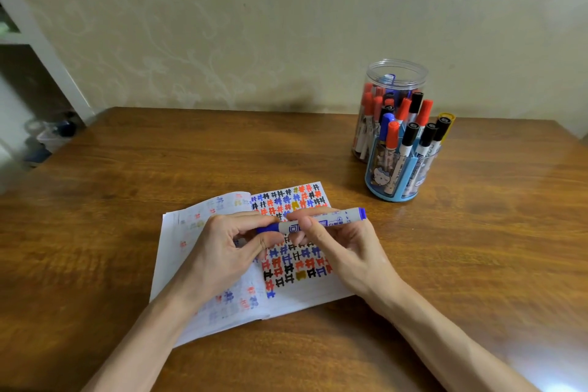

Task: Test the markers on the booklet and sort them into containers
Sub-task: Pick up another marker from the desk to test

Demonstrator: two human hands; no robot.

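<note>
An open booklet (pixel 305 293) lies at the table's middle, its right page covered with red, blue, black and yellow test marks. Both hands hold one blue marker (pixel 337 216) level above that page. My left hand (pixel 226 248) pinches the blue cap end on the left. My right hand (pixel 343 245) grips the white barrel, and the blue tail end sticks out to the right. At the back right stand a clear plastic jar (pixel 396 73) with several markers and, in front of it, a blue compartmented holder (pixel 370 175) with several red, black, blue and yellow markers.
The wooden table (pixel 477 248) reaches the patterned wall at the back. Its left edge drops off beside a white frame and floor clutter (pixel 51 134). The containers stand about a hand's length behind and right of the booklet.
</note>
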